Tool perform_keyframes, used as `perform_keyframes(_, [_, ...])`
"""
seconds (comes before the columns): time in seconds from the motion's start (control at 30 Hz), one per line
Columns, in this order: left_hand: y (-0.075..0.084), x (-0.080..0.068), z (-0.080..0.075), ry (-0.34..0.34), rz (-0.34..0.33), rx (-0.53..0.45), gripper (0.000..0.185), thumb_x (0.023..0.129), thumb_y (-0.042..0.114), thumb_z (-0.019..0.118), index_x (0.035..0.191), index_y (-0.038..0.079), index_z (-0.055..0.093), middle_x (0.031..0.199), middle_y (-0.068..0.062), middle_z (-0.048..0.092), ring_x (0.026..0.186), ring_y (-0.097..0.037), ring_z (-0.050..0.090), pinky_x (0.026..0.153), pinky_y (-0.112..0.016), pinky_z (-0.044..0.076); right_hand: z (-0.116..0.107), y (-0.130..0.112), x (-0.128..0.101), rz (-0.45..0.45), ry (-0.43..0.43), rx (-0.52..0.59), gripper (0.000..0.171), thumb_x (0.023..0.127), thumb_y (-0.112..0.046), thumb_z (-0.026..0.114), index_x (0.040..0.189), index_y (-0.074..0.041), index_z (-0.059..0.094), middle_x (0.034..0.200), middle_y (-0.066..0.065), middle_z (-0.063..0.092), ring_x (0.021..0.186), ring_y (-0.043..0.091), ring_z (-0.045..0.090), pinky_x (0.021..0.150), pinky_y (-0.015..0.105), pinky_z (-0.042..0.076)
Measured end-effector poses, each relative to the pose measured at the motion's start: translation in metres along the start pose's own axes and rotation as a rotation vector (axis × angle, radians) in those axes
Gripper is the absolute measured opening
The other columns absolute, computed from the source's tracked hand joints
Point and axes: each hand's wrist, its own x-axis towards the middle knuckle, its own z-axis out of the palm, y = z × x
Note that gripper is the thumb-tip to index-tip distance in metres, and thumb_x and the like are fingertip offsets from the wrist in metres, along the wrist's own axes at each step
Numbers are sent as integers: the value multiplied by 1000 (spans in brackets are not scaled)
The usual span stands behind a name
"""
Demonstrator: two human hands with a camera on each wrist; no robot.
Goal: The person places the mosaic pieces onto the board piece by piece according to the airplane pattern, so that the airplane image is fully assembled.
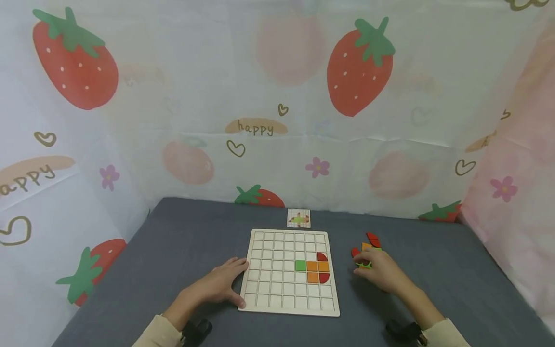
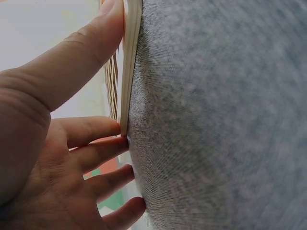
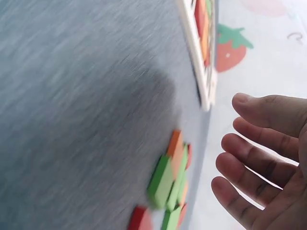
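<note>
A pale wooden grid board lies on the dark cloth. My left hand rests at its left edge, thumb by the near corner and fingers spread farther up. Set in the board's right part are a green square, several orange squares and two red quarter-round pieces. To the right of the board, my right hand hovers beside a small pile of loose pieces. In the right wrist view its fingers are loosely bent with nothing between them, apart from the green pieces and an orange piece.
A small picture card with a coloured pattern on a grid lies behind the board. Red pieces lie at the far side of the loose pile. A hanging strawberry-print cloth stands behind the dark table cloth.
</note>
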Motion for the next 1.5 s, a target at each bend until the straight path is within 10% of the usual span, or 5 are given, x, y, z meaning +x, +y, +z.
perform_keyframes(0.7, [4,-1,0,11,-11,-1,97,60,42,78,138,4,35,146,-14,31,137,-37,21,103,-60,24,1,29,-16,162,-63,-53,22,72,-19,73,91,-10,70,83,-1,60,76,10,55,66,32,48])
perform_keyframes(1.5, [3,-1,0,9,-5,1,97,61,42,77,139,4,35,147,-14,30,137,-37,20,103,-60,23,5,22,-16,136,-26,-109,19,68,-8,74,87,-5,71,81,2,63,72,13,57,61,31,47])
